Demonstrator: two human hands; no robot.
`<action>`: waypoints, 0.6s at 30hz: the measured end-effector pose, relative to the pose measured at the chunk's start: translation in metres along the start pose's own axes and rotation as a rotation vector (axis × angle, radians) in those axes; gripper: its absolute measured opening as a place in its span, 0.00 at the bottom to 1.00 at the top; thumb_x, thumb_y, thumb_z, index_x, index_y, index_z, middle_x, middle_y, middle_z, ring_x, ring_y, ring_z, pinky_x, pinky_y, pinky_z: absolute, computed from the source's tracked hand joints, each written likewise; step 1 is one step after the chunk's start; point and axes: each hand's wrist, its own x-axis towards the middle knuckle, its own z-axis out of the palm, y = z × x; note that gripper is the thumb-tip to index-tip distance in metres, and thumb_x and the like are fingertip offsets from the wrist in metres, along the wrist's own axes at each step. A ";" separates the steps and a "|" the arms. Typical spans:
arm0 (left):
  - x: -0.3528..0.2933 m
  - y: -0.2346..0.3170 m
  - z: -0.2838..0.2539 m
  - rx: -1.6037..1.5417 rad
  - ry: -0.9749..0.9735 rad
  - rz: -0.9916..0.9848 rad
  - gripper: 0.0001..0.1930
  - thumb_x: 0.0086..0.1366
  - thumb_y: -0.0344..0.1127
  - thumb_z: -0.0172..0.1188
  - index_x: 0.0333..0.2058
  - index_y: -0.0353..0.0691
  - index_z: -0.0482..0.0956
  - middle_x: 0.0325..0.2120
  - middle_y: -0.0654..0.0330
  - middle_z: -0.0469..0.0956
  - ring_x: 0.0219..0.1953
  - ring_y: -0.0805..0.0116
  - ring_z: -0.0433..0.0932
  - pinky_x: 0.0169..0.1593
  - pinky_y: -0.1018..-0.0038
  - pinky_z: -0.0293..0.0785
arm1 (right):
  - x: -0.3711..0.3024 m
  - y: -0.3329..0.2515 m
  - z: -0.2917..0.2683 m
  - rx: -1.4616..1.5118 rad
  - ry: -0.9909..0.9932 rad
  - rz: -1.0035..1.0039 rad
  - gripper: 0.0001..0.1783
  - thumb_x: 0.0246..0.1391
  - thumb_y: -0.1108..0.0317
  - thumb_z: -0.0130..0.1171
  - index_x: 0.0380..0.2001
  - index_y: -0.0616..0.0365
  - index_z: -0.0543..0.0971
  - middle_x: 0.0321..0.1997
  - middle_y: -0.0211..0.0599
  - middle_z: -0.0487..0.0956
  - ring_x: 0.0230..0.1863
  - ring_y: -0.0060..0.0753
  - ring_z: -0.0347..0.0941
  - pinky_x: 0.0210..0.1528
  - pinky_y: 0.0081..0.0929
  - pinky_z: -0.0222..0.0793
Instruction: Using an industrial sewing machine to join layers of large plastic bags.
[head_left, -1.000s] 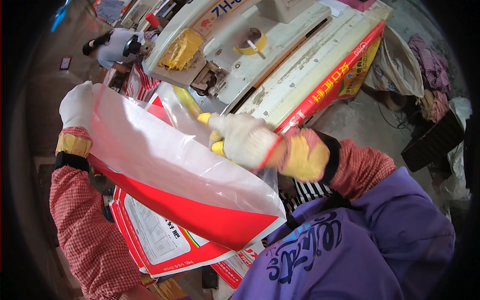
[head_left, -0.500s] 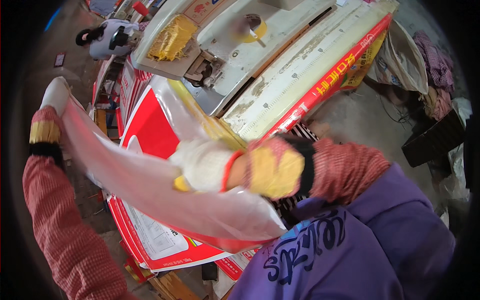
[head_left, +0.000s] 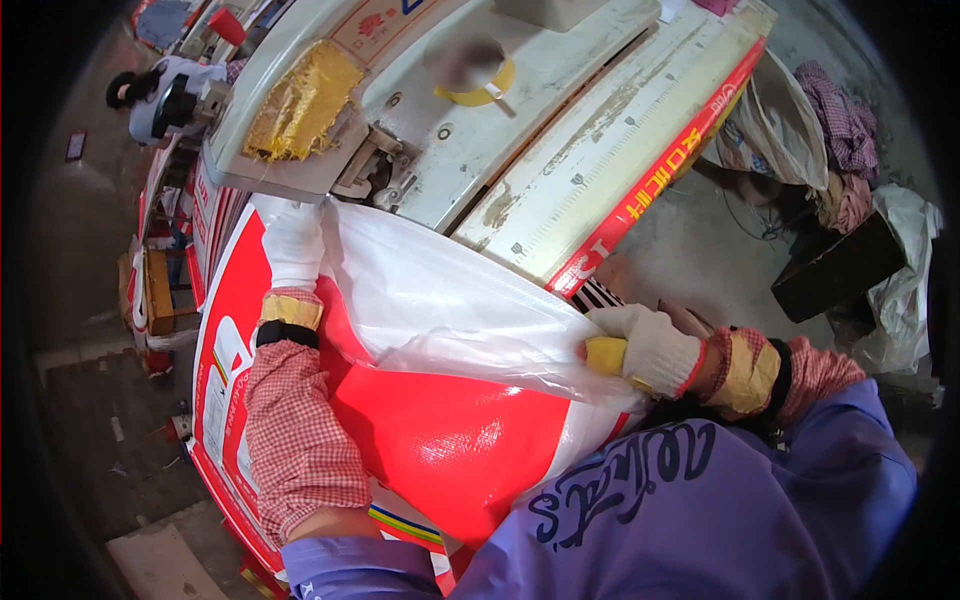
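Note:
A red and white plastic sack (head_left: 450, 420) with a glossy surface stretches between my hands, its whitish edge turned up along the table. My left hand (head_left: 293, 245), in a white glove, grips the sack's far left corner close under the sewing machine head (head_left: 340, 160); its fingertips are partly hidden there. At the sack's right end, my right hand (head_left: 648, 350) pinches the edge, with yellow covering on its fingertip. More printed red and white sacks (head_left: 225, 370) lie beneath the held one.
On the machine sit a yellow cloth pad (head_left: 305, 100) and a yellow roll (head_left: 475, 85). The worktable (head_left: 600, 150) has a ruled scale and a red front strip. A dark box (head_left: 838, 262) and plastic bags stand right. Another person (head_left: 170, 95) is at far left.
My left hand has brought its sack corner in rightward to the machine. My right hand has slid right along the edge, and the sack now lies spread below the table edge.

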 end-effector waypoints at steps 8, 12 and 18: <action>0.000 -0.007 0.011 -0.249 0.239 0.081 0.09 0.52 0.31 0.53 0.34 0.44 0.76 0.29 0.54 0.76 0.34 0.55 0.75 0.33 0.65 0.72 | -0.018 -0.052 0.008 -0.045 0.127 0.098 0.18 0.48 0.71 0.53 0.45 0.49 0.75 0.27 0.41 0.78 0.27 0.25 0.73 0.31 0.22 0.69; 0.003 -0.008 0.001 -0.293 -0.043 -0.022 0.10 0.55 0.36 0.52 0.36 0.44 0.76 0.28 0.51 0.76 0.35 0.52 0.75 0.38 0.65 0.71 | -0.015 -0.051 0.009 -0.713 0.103 -0.072 0.14 0.47 0.67 0.52 0.40 0.49 0.77 0.25 0.43 0.77 0.27 0.43 0.75 0.29 0.33 0.70; -0.031 0.000 -0.044 -0.357 -0.437 -0.153 0.12 0.60 0.39 0.46 0.39 0.52 0.76 0.30 0.50 0.75 0.35 0.50 0.74 0.39 0.64 0.70 | -0.022 -0.055 0.010 -0.958 -0.074 0.052 0.12 0.46 0.64 0.52 0.36 0.50 0.77 0.23 0.40 0.77 0.27 0.44 0.75 0.28 0.36 0.71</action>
